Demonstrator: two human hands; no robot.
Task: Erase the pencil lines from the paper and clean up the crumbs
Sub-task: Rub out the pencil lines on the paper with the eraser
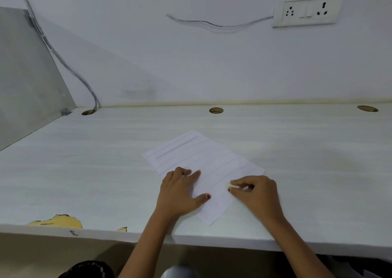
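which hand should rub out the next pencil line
Right. The right hand pinches the eraser against the paper, while the left hand presses on the paper, holding it down.

White rectangular paper sheet (203, 161) lying askew on the pale laminate bench (84, 171), towards its near edge. Left hand (180, 195) rests on the sheet's near-left part. Right hand (256, 192) is at the sheet's right edge, pinching a small pale eraser (230, 185) that touches the paper. Behind the sheet, along the bench's back edge, are three round cable holes (216, 110) (grey cables (63, 62) drop into the leftmost). White wall socket plate (306, 11) is above, far right. Grey side panel (25, 76) stands at the bench's left.
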